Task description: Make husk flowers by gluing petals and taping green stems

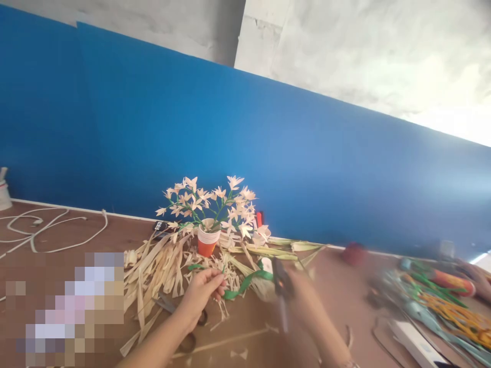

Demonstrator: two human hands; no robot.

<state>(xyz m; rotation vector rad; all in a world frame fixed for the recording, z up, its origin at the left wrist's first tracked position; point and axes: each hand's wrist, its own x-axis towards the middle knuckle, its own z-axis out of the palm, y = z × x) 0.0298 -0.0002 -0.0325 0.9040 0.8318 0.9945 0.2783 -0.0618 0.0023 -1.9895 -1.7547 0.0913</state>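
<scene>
My left hand (205, 294) is closed in a pinch; a thin green-wrapped stem (223, 268) pokes up at its fingertips. Beside those fingers, a loose strip of green tape (245, 284) runs toward a small roll (266, 265). My right hand (297, 286), smeared by motion, is closed around a dark glue gun (282, 278) with a pale stick at its lower end. Just beyond both hands stands an orange and white paper cup (208, 240) with branches of pale husk flowers (195, 197). Scissors (187, 341) lie partly under my left forearm.
Dried husk strips (153, 271) spread over the brown table. A blue wall panel (230, 133) rises behind. White cables (57, 230) are coiled at left. At right are a power strip (416, 345), an orange bundle (452, 317) and another person's hand (475, 278). The lower left is pixelated.
</scene>
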